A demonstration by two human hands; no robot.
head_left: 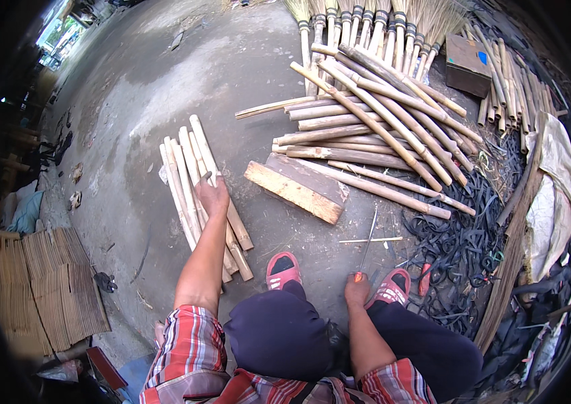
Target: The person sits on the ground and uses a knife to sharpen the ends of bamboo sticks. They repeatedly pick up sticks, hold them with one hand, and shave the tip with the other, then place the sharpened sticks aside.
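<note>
My left hand (212, 195) is closed around a pale bamboo stick (202, 143) at the right side of a small pile. The other cut bamboo sticks (176, 178) of this pile lie side by side on the floor, partly under the hand. By my right knee, my right hand (357, 290) grips a tool with a long thin metal blade (369, 236) that points away from me. Its handle is mostly hidden in the fist, with a bit of orange showing. A wooden block (295, 190) with a pale cut face lies between the two hands, farther off.
A large heap of bamboo sticks (366, 128) spreads ahead to the right, with several straw brooms (386, 20) behind it. Black strips (460, 249) tangle on the right. A cardboard box (468, 64) stands far right; stacked brown slats (46, 289) lie left. A thin stick (386, 239) crosses the floor.
</note>
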